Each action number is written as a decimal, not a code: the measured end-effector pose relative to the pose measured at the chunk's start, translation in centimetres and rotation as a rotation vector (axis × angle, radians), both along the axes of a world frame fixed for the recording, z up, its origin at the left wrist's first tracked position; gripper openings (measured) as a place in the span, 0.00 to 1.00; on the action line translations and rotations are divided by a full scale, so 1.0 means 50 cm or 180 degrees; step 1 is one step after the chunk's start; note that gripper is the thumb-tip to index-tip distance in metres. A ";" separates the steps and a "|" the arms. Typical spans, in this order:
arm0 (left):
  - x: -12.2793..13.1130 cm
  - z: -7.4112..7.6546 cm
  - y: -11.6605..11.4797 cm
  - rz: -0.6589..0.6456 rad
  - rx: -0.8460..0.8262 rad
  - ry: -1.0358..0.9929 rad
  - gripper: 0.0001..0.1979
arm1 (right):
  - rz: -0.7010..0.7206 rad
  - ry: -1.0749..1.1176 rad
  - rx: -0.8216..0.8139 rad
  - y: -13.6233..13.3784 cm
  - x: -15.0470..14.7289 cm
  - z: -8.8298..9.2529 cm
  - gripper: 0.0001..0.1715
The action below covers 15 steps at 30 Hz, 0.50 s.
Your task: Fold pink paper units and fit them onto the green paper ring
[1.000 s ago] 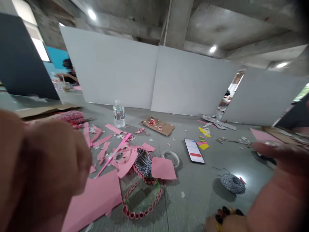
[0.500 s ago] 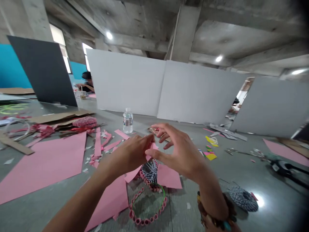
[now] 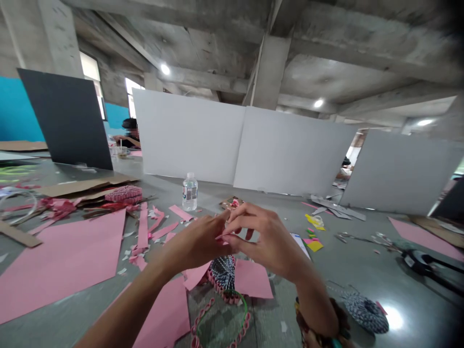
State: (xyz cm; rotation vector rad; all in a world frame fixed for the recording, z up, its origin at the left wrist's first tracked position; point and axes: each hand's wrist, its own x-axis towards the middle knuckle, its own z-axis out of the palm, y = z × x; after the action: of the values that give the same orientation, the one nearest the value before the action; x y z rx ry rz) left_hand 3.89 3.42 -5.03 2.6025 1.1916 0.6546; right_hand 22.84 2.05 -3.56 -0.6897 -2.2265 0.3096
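My left hand [image 3: 197,241] and my right hand [image 3: 264,237] meet in mid-air over the floor, fingertips pinched together on a small pink piece [image 3: 222,236] that is mostly hidden between them. Below the hands lie a black-and-white twine spool [image 3: 223,270] with pink paper rolls round it, a green hoop [image 3: 221,319] edged with pink rolls, and pink paper sheets [image 3: 252,278]. A beaded bracelet [image 3: 311,331] circles my right wrist.
A large pink sheet [image 3: 61,256] lies at left, with pink strips [image 3: 143,224], cardboard [image 3: 83,186] and a water bottle [image 3: 189,191] beyond. A phone [image 3: 300,244], yellow scraps [image 3: 314,244], another twine spool [image 3: 364,314] and a black tool [image 3: 422,261] lie right. A person [image 3: 128,133] sits far left by white boards [image 3: 290,152].
The hands came down from close to the camera and out in front. The right hand's spread fingers have closed onto the left fingertips, pinching the pink piece. The view shifted slightly.
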 end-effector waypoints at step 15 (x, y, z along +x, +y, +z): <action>-0.016 0.063 -0.011 0.0501 0.0047 -0.1349 0.07 | -0.0121 0.1559 -0.1637 0.076 0.042 -0.013 0.15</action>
State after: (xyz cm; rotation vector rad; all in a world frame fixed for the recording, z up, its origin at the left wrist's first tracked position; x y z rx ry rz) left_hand 3.11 2.88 -1.89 2.2327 1.2537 1.1774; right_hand 24.95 5.85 -4.22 -0.8154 -1.6687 0.9453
